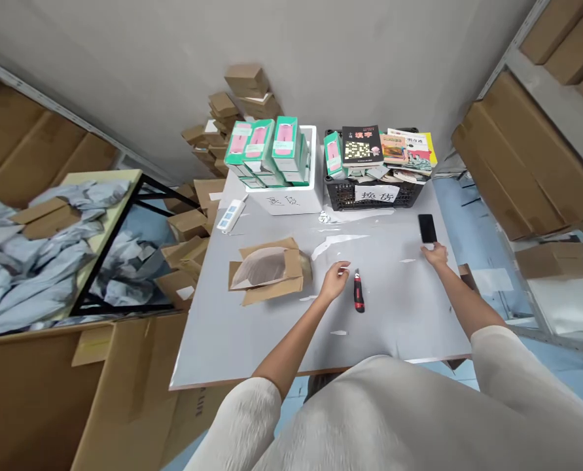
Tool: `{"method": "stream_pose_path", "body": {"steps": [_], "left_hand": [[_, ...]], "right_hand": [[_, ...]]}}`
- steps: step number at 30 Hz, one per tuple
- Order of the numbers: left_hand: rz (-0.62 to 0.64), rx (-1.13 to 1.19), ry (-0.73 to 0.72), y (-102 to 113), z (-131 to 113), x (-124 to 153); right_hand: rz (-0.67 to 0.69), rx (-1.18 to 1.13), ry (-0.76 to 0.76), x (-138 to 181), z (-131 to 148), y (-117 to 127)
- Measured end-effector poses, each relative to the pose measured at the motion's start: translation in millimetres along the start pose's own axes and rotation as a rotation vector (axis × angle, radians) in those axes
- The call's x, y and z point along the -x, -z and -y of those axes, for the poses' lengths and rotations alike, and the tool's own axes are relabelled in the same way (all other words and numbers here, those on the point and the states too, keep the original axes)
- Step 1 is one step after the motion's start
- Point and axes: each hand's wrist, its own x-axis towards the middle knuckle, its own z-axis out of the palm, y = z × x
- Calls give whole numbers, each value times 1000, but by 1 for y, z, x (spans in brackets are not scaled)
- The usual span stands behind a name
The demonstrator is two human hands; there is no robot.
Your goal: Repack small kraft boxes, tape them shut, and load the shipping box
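My left hand (335,280) hovers over the grey table (252,327), fingers loosely apart and holding nothing, just left of a red and black utility knife (358,292). To its left lies an opened cardboard parcel (266,270) with a pale bag inside. My right hand (436,252) rests at the near end of a black phone (427,228) lying flat on the table, its fingertips touching the phone; the fingers are too small to read.
A white foam box (291,193) of green and pink cartons and a black crate (374,191) of books stand at the table's far edge. A white power strip (231,215) lies at the left. Scraps of clear tape litter the top. Cardboard boxes and grey mail bags surround the table.
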Motion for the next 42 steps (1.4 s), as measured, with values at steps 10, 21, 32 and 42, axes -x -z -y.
{"method": "stream_pose_path", "body": {"steps": [10,21,32,42], "left_hand": [[17,-66,101,-36,8,-12],[40,-83,123,-42,3,-17],[78,-98,112,-43,1,-7],[63,-95,106,-43,2,-4]], "right_hand": [[27,148,-40,-111,21,-39],[-67,7,12,-120,18,-54],[-24,71,359,-64,-27,-30],[69,38,431,-57,-29,-34]]}}
